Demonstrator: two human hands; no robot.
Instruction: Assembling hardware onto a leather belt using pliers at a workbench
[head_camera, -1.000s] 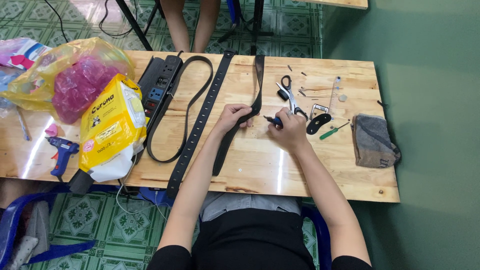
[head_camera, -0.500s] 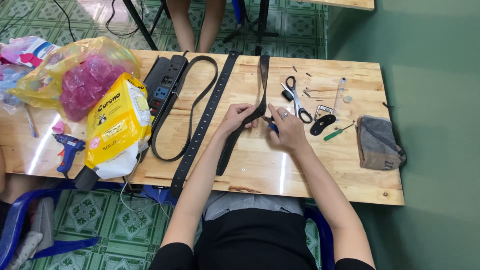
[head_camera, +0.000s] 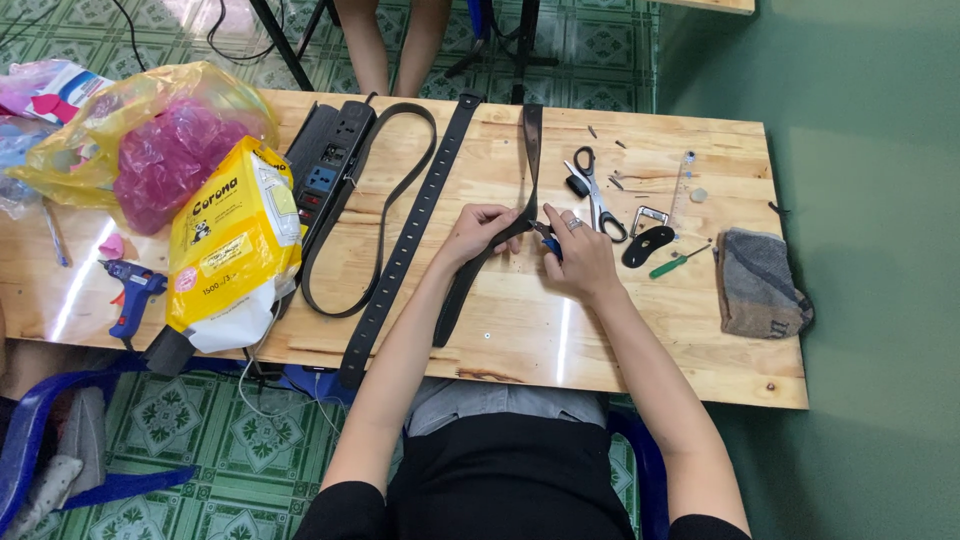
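My left hand (head_camera: 483, 231) pinches a black leather strap (head_camera: 530, 160) that runs from the table's far edge down toward me. Just to its right, my right hand (head_camera: 577, 256) grips a small blue-handled tool (head_camera: 548, 243) whose tip meets the strap at the spot my left fingers hold. A long punched black belt (head_camera: 410, 240) lies diagonally left of my left forearm. Scissors (head_camera: 592, 185) rest just beyond my right hand.
On the wooden table (head_camera: 640, 340): a looped black belt (head_camera: 375, 200), a black power strip (head_camera: 325, 165), a yellow packet (head_camera: 232, 250), plastic bags (head_camera: 140, 140), a blue glue gun (head_camera: 128, 290), a green screwdriver (head_camera: 678, 262), a metal buckle (head_camera: 648, 216) and a grey pouch (head_camera: 760, 285). Someone's legs (head_camera: 390, 45) stand at the far side.
The view has shifted slightly. Both hands stay on the strap at the same spot, with only small finger movement.
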